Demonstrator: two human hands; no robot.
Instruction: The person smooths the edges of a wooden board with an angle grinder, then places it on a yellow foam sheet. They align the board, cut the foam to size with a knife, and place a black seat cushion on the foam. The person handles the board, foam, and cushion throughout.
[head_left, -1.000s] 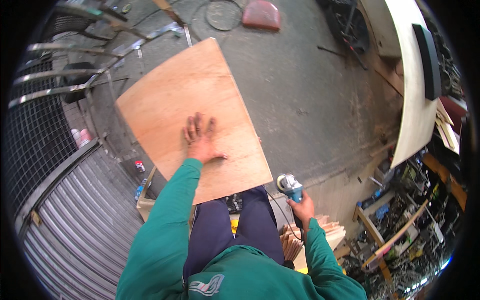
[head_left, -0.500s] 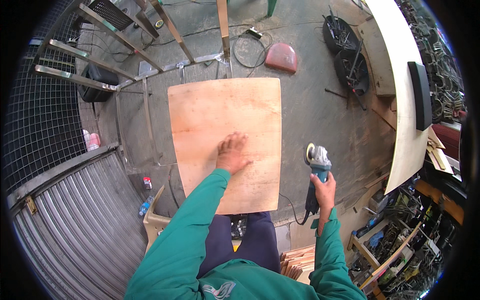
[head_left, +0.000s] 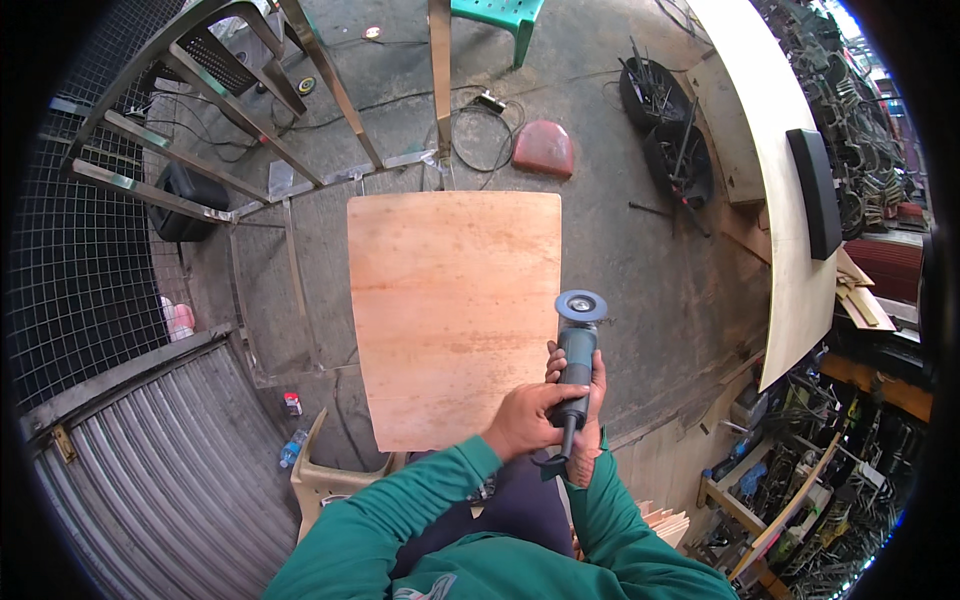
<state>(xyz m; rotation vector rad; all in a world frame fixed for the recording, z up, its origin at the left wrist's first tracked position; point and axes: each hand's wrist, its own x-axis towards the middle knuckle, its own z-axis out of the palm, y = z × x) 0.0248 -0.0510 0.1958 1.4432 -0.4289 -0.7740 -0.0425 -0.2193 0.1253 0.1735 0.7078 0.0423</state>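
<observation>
Floor (head_left: 670, 300): with the board's middle as our clock centre, we see the widest grey stretch from 1 to 4 o'clock, running from the board's right edge to the pale panel.
Grey ribbed sheet (head_left: 160, 450): one, bounding the space at 8 o'clock.
Pale panel (head_left: 800, 300): one, its long curved-looking edge limiting the room at 3 o'clock.
Metal frame (head_left: 245, 118): one, at 10 to 11 o'clock, its bars reaching close to the board's far edge.
Plywood board (head_left: 440, 310): one, directly before the person, far edge at 12 o'clock, near edge by the dark-trousered legs.
Black basins (head_left: 680, 165): we count two, between 1 and 2 o'clock.
Red pad (head_left: 543, 150): one, at 1 o'clock.
Angle grinder (head_left: 577, 350): one, between 3 and 4 o'clock, over the board's right edge, disc end towards 12.
Hands: two, both closed on the grinder; the left hand (head_left: 522, 418) grips its cable end, the right hand (head_left: 595, 390) wraps its body.
Bottle (head_left: 293, 448): one, at 8 o'clock.
</observation>
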